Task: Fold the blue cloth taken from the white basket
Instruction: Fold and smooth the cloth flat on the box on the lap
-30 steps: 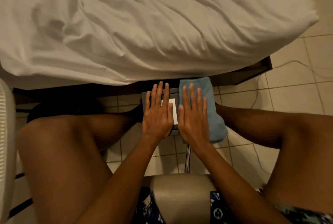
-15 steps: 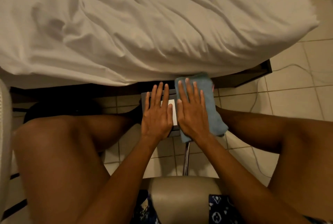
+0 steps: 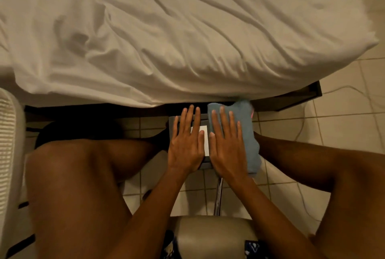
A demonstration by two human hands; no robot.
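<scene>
I press one blue cloth [image 3: 252,146] under my flat right hand [image 3: 228,150]; left hand [image 3: 186,148] flat on the table [image 3: 172,122], bed [image 3: 166,40] beyond.

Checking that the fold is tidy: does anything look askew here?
The folded blue cloth under the flat right hand seems to overhang the small grey stand's right edge. Its far edge is notched and uneven, not square.

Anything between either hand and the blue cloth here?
Nothing visible blocks. The right hand lies flat on the blue cloth; the left hand rests flat on the grey surface beside it, only a flat white patch between them.
</scene>
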